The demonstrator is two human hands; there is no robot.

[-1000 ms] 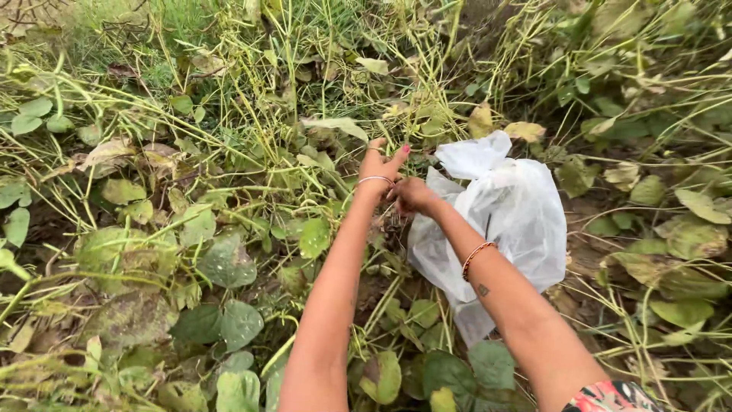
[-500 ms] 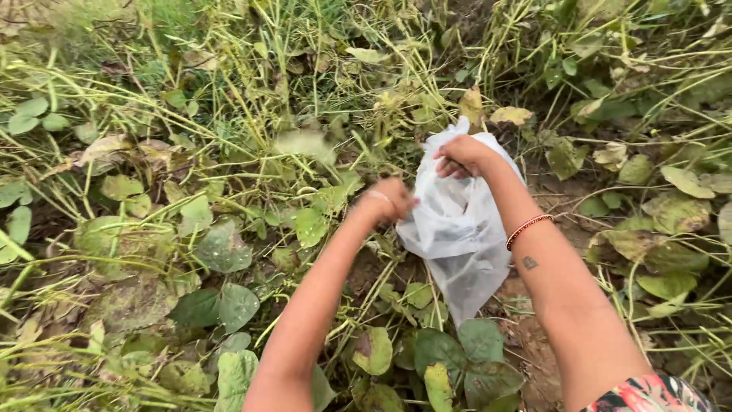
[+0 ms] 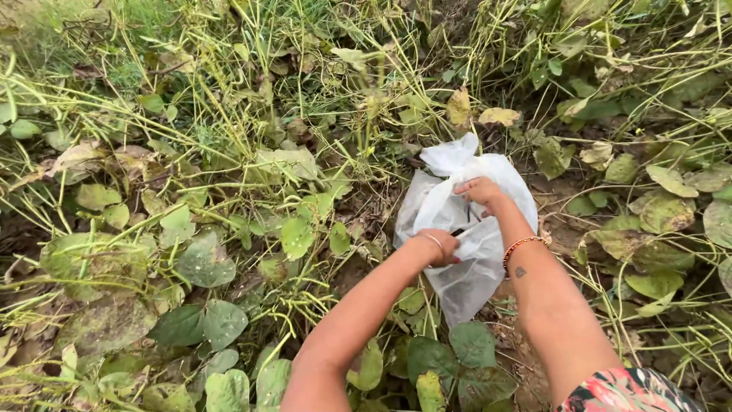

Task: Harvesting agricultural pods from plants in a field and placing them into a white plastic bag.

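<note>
Both hands work at a white plastic bag [image 3: 465,259] lying among bean vines [image 3: 229,191], at about two o'clock from centre. Left hand [image 3: 441,246] is closed on its near edge; right hand [image 3: 482,191] pinches the mouth, seemingly holding it open.

Both my forearms are bare. A thin silver-coloured bangle [image 3: 436,241] circles my left wrist; a red-and-orange beaded bracelet [image 3: 521,246] circles my right, with a small dark mark [image 3: 520,271] just below it. A floral sleeve [image 3: 627,391], pink and green on dark, covers my right upper arm.
</note>
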